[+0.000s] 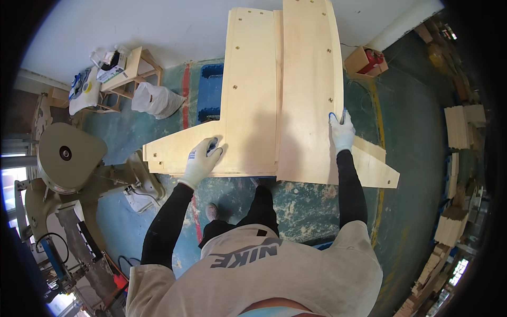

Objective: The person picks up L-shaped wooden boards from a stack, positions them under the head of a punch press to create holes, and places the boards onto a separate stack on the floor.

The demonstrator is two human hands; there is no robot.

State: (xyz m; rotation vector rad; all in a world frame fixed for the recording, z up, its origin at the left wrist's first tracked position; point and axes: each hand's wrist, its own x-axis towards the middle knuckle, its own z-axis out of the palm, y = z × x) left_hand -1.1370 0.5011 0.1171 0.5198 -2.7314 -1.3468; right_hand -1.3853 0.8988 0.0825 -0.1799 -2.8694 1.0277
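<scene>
Two tall pale plywood panels stand side by side in front of me. The left panel has a wing reaching left, and small metal inserts dot its outer edge. My left hand, in a white glove with blue fingertips, is over this wing, its fingers loosely curved and apart with nothing between them. The right panel slightly overlaps the left one. My right hand, gloved alike, grips its right edge, thumb on the face. Behind it, another plywood piece sticks out to the right.
A large beige machine stands at left. Beyond it are a white sack, a small wooden bench and a blue pallet. A box with red extinguishers sits by the wall. Stacked wood lines the right side.
</scene>
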